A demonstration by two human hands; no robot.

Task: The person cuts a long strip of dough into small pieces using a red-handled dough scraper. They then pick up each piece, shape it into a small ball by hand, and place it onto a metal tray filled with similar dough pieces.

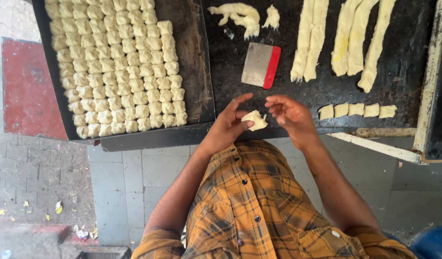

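My left hand (230, 122) pinches a small pale dough piece (255, 120) between thumb and fingers, just in front of the dark worktable's near edge. My right hand (290, 115) hovers right beside it, fingers curled and apart, holding nothing. A row of several cut dough squares (357, 110) lies to the right of my right hand. Long dough strips (343, 38) lie farther back on the worktable (230, 62). A metal dough scraper with a red grip (261, 65) rests flat just beyond my hands.
A dark tray (194, 72) at left is packed with rows of many shaped dough pieces (118, 67). Dough scraps (240, 17) lie at the back. Tiled pavement (125, 177) lies below, with a red patch (29, 91) at left and a blue object (434, 242) at bottom right.
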